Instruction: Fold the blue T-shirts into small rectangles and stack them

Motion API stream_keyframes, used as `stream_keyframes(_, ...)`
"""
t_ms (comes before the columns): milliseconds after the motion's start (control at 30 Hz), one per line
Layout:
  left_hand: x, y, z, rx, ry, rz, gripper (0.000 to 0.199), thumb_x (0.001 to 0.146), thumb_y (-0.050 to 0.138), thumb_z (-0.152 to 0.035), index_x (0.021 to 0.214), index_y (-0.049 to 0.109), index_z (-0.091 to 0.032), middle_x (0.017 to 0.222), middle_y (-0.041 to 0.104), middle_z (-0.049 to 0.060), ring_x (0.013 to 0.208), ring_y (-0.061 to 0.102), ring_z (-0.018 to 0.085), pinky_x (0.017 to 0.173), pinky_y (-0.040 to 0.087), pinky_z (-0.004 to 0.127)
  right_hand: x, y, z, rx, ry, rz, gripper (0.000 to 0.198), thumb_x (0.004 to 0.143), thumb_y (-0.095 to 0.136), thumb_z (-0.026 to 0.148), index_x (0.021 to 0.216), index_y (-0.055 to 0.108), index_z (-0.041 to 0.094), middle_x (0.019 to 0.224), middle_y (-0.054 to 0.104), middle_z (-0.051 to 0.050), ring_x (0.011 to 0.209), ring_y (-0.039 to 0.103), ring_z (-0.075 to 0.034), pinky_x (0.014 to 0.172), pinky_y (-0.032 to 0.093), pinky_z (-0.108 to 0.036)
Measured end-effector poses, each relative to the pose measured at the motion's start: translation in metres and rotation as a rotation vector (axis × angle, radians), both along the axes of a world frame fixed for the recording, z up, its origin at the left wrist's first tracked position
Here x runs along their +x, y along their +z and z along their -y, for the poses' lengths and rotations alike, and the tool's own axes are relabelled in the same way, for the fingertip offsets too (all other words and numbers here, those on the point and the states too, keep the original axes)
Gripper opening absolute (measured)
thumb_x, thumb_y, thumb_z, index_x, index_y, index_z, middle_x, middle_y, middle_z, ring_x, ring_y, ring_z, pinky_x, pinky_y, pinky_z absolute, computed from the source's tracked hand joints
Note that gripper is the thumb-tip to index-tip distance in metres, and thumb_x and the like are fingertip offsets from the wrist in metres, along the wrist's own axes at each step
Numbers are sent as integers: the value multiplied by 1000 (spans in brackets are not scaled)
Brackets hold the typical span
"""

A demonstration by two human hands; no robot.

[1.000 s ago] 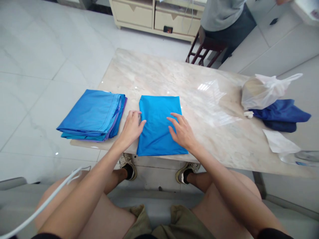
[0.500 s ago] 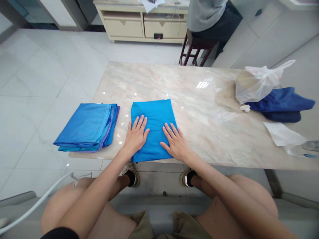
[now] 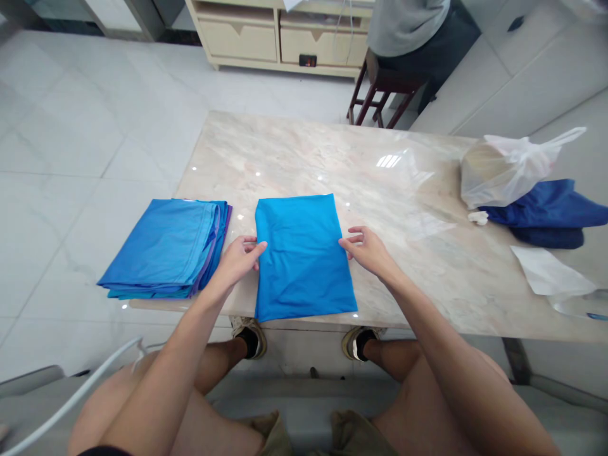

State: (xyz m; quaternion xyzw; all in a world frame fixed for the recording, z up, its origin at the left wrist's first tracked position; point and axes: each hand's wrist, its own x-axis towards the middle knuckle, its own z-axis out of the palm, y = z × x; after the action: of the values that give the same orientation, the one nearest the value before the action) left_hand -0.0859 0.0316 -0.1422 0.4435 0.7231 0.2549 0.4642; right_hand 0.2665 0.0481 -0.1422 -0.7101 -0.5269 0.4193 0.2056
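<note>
A folded bright blue cloth [image 3: 304, 266] lies flat on the marble-topped table, its near edge reaching the table's front edge. My left hand [image 3: 241, 258] is at the cloth's left side, thumb over the edge and fingers bent beside it, pinching it. On the opposite side, my right hand [image 3: 370, 250] has its curled fingertips closed at the right edge of the same cloth. To the left rests a stack of folded cloths [image 3: 161, 244] in blue and purple, apart from the single cloth.
The marble table [image 3: 413, 272] carries a tied white plastic bag [image 3: 508, 168], a dark blue cloth bundle [image 3: 551, 206] and white paper [image 3: 551, 269] at the right. Beyond it, a person in grey [image 3: 408, 25] sits on a dark stool [image 3: 394, 79] near a cream cabinet [image 3: 237, 41].
My hands have left the top of the blue cloth, where they lay flat, and moved outward to its left and right edges. The view has also shifted slightly.
</note>
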Motion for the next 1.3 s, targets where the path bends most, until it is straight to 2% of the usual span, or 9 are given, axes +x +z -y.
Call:
stream_keyframes(100,-3,4,-4,-94,37,148,57,78,87,-64,105,74,-16,75,74,4,49,56,13,49,37,24,1,1,-7,-96,26,12,38,94,80,42,121,72,16,85,82,-8,71,75,-21,70,56,-31)
stream_keyframes(200,-1,5,-5,-163,13,190,56,73,89,-70,88,76,-18,67,70,3,49,51,12,46,27,23,0,-1,-10,-135,93,-30,31,93,79,48,98,80,17,79,81,-7,75,74,-23,70,53,-31)
stream_keyframes(333,11,5,-6,-199,-34,197,51,63,93,-67,73,75,-20,63,69,3,59,59,17,50,31,25,-3,-9,-7,-71,150,15,40,86,81,58,79,78,19,67,72,-3,68,67,-23,62,45,-31)
stream_keyframes(467,19,11,-6,-166,-56,219,49,51,98,-60,69,75,-20,70,75,6,71,64,22,58,43,29,1,-7,-4,33,145,3,44,85,78,62,78,79,19,72,74,-4,73,66,-23,64,45,-32)
stream_keyframes(633,18,25,-3,-121,-37,208,54,56,96,-65,64,65,-21,56,54,-3,57,44,12,54,28,27,14,15,6,178,122,-78,51,84,76,69,88,83,19,86,80,-7,84,70,-26,75,53,-35)
stream_keyframes(733,20,36,-1,-112,-15,246,58,55,97,-66,65,62,-21,58,51,-5,57,41,10,54,26,26,21,29,12,253,69,-103,49,85,79,68,90,83,19,95,83,-9,94,73,-27,86,57,-37)
stream_keyframes(933,34,65,2,135,13,277,58,57,96,-69,81,77,-20,71,65,-1,68,53,13,66,40,28,31,54,19,399,-65,-170,44,89,80,61,100,84,19,101,84,-8,98,76,-27,89,61,-39)
stream_keyframes(1100,51,87,4,419,106,377,46,67,96,-58,91,80,-21,86,75,2,80,63,16,76,52,30,35,72,27,694,-152,-122,39,99,74,62,101,83,24,106,82,-7,104,76,-25,88,63,-38)
stream_keyframes(1300,54,91,2,748,79,365,32,73,98,-43,88,77,-25,101,76,1,103,71,21,93,60,35,35,87,32,972,-151,-64,33,102,75,59,105,81,27,133,77,-10,128,72,-32,104,63,-51)
